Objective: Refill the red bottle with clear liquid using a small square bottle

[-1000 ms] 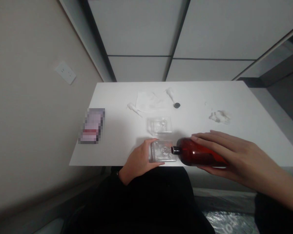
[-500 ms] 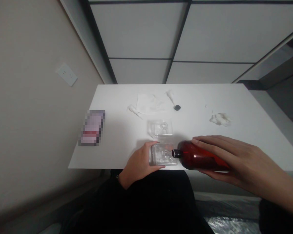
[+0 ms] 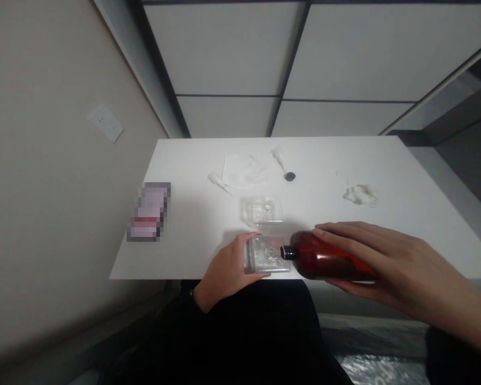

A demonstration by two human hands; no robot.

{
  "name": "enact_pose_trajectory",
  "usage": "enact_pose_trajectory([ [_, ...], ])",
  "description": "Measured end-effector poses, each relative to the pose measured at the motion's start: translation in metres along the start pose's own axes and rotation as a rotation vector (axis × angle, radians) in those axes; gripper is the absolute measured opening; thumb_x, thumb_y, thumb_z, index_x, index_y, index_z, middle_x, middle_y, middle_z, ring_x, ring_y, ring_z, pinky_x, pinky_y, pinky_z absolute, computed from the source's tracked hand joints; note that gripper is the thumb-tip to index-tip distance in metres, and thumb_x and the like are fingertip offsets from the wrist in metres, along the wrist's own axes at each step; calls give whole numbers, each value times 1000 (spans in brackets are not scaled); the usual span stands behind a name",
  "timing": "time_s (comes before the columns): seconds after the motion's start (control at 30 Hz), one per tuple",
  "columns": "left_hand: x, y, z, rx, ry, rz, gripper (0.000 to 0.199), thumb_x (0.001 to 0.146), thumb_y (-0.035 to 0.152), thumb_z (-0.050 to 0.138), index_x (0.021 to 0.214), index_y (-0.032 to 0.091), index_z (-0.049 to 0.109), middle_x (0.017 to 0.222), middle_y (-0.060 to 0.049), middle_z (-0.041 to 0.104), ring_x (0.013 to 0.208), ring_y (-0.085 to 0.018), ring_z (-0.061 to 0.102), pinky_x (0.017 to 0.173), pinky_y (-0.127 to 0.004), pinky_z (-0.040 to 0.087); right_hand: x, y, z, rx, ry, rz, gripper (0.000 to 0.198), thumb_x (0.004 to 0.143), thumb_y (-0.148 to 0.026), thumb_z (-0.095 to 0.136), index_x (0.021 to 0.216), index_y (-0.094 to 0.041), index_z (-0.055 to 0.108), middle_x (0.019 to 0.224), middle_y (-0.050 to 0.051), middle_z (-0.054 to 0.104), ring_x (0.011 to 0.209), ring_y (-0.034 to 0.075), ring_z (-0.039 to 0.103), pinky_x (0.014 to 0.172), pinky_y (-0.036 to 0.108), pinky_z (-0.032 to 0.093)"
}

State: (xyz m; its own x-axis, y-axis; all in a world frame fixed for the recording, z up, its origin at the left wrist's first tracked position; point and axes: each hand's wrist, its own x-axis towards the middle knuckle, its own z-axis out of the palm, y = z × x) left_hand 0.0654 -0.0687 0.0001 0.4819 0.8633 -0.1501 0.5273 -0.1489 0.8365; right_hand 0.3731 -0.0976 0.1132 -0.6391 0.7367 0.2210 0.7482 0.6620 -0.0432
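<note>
My left hand [image 3: 227, 270] grips a clear square plastic container [image 3: 260, 262] from its left side, near the table's front edge. My right hand [image 3: 388, 262] is wrapped round a dark red see-through bottle [image 3: 324, 259], which lies tilted on its side with its uncapped black neck pointing left. The bottle's mouth is over the right part of the container. Whether liquid runs out of it I cannot tell. A second clear plastic container [image 3: 266, 210] stands just behind the first.
On the white table [image 3: 184, 251] lie a black cap [image 3: 290, 176], a white sheet [image 3: 244, 170], thin white crumpled pieces [image 3: 218, 182] and a crumpled tissue-like piece [image 3: 361, 195] at right. A blurred pinkish, phone-shaped item [image 3: 149, 211] is at left, near the wall.
The whole view has shifted very slightly. Both hands, the bottle and the container keep nearly the same places relative to each other.
</note>
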Motion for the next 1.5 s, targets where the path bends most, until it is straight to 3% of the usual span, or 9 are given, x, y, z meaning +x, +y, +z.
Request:
enact_pose_trajectory([
  [0.57, -1, -2, 1, -12, 21, 7, 86, 75, 30, 95, 147, 25, 48, 144, -15, 66, 133, -39, 66, 115, -59, 53, -2, -2, 0, 76, 11, 58, 54, 106, -37, 54, 159, -26, 52, 136, 11, 76, 110, 33, 78, 84, 46, 67],
  [1.0, 0, 0, -1, -12, 10, 10, 85, 77, 30, 94, 148, 24, 47, 146, -16, 65, 135, -39, 65, 114, -58, 53, 1, -2, -7, 42, -7, 37, 57, 109, -37, 46, 165, -27, 42, 133, 13, 76, 105, 35, 79, 81, 50, 69],
  [1.23, 1, 1, 0, -5, 9, 25, 86, 76, 32, 95, 147, 24, 47, 144, -16, 66, 134, -39, 66, 112, -58, 55, 5, -3, -12, -5, -32, -2, 47, 108, -35, 47, 152, -19, 55, 128, 16, 77, 102, 34, 80, 80, 47, 71],
  [1.5, 2, 1, -1, -2, 5, 30, 86, 76, 30, 96, 147, 23, 48, 146, -16, 65, 135, -39, 65, 113, -57, 54, 2, -3, -12, -32, -44, 11, 48, 111, -39, 40, 152, -19, 53, 130, 16, 76, 103, 34, 80, 82, 48, 71],
])
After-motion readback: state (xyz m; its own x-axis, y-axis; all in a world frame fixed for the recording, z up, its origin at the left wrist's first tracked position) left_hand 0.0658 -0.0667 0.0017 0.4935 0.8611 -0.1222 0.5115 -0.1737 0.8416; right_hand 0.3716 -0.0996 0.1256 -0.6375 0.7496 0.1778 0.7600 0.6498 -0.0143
